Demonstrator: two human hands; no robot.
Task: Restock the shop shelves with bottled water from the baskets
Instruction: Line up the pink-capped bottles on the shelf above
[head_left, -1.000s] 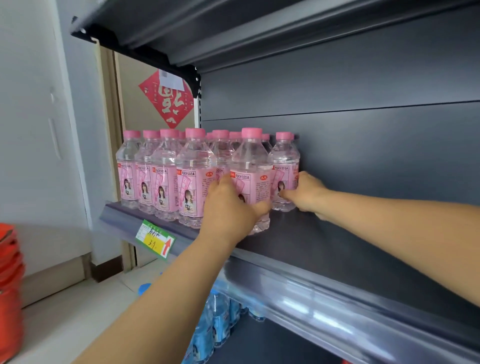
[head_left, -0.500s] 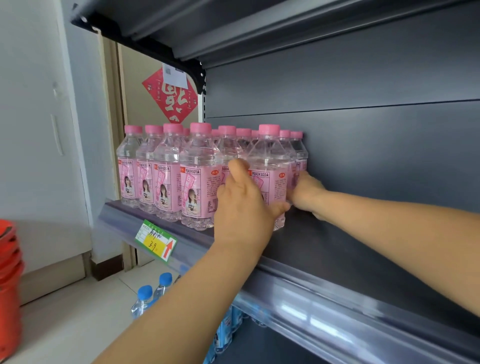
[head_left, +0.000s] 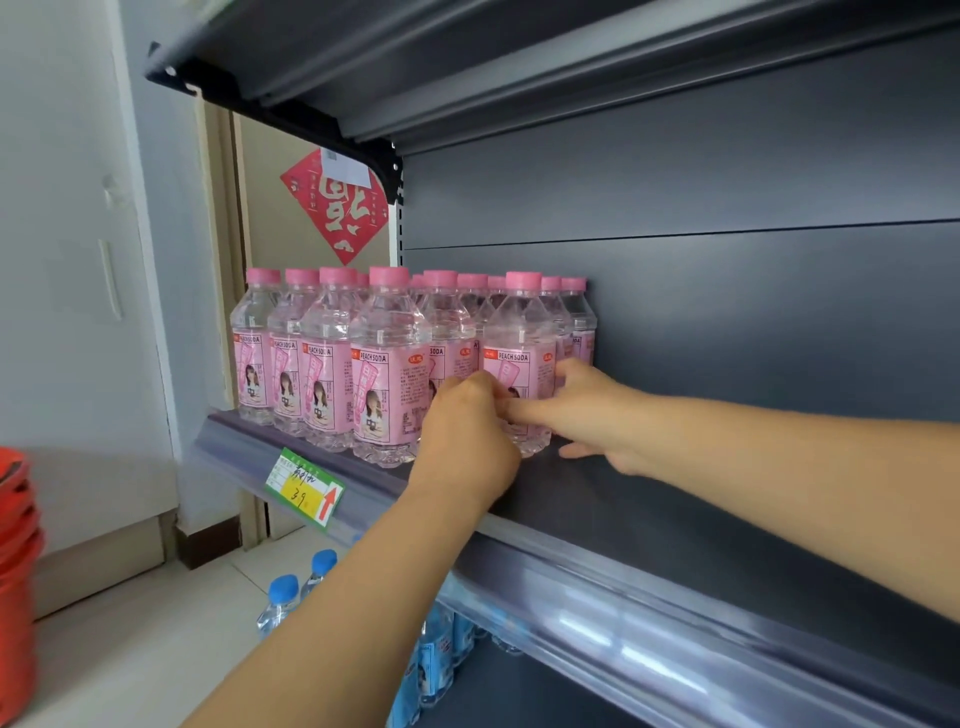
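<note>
We are gripping the clear pink-capped plastic bottle (head_left: 519, 332) low down with left hand (head_left: 462, 441) and right hand (head_left: 597, 410), fingers seemingly curled round it, seating it on the dark grey metal shelf (head_left: 701, 519) flush beside its row (head_left: 332, 358) for neat facing.

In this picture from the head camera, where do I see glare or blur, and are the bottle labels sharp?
Head view: bright glare streaks the shelf's front rail at lower right. Head view: the orange baskets at the left edge are smeared by blur. Head view: the pink bottles are sharp, with PEACH SODA readable. Head view: the wide lens bends the shelf lines.
</note>
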